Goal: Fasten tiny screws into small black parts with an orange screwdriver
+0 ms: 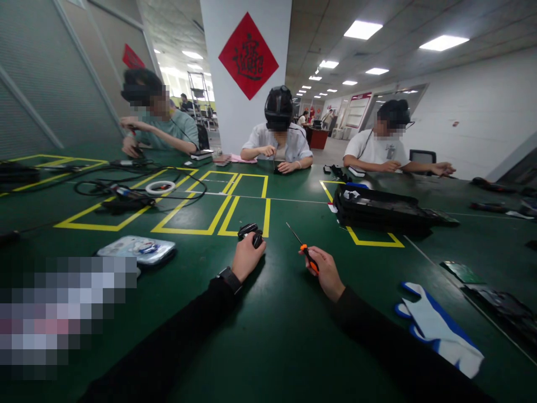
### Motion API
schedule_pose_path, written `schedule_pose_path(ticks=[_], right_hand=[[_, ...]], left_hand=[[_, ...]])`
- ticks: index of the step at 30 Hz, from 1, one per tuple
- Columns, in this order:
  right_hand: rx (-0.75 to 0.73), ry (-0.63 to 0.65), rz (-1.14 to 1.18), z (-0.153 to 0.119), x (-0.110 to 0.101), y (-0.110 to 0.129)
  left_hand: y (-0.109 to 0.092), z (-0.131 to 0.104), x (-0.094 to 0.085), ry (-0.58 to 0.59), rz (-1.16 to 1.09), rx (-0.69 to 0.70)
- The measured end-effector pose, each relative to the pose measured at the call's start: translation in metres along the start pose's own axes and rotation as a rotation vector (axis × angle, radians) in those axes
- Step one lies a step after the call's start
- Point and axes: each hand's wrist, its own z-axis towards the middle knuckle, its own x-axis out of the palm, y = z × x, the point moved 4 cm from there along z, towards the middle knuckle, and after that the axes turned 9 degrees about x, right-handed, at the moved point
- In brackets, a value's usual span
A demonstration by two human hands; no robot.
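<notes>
My left hand (248, 256) is closed round a small black device (250, 230) just above the green table, near the corner of a yellow tape rectangle. In my right hand (327, 270) is an orange and black screwdriver (310, 259), its thin metal shaft pointing up and to the left. The screwdriver's tip is apart from the black device. My left fingers hide part of the device.
A phone (140, 249) and cables (126, 193) lie to the left. Black trays (377, 207), a blue and white glove (440, 327) and a circuit board (464, 272) are at the right. Three people sit across the green table (268, 347).
</notes>
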Motion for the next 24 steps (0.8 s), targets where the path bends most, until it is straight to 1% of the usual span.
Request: schedule_pose_path(ticks=[5,10,13,17,21,24], right_hand=[[-0.011,-0.017,-0.006,0.001,-0.002,-0.003],[-0.044,-0.076,-0.142,-0.002,-0.006,0.0],[-0.082,-0.054,-0.26,-0.005,-0.003,0.004],[-0.125,0.003,-0.36,-0.008,0.004,0.007],[-0.125,0.045,-0.387,-0.009,0.007,0.008],[-0.126,0.056,-0.399,-0.009,0.007,0.007]], left_hand=[[0.007,0.002,-0.001,-0.003,0.001,-0.022],[0.01,0.003,-0.003,-0.005,-0.054,-0.062],[0.006,0.002,-0.004,0.011,-0.172,-0.069],[-0.007,0.0,-0.002,0.123,-0.399,-0.038],[-0.018,-0.001,-0.002,0.184,-0.468,-0.015],[-0.021,-0.001,-0.001,0.212,-0.466,0.01]])
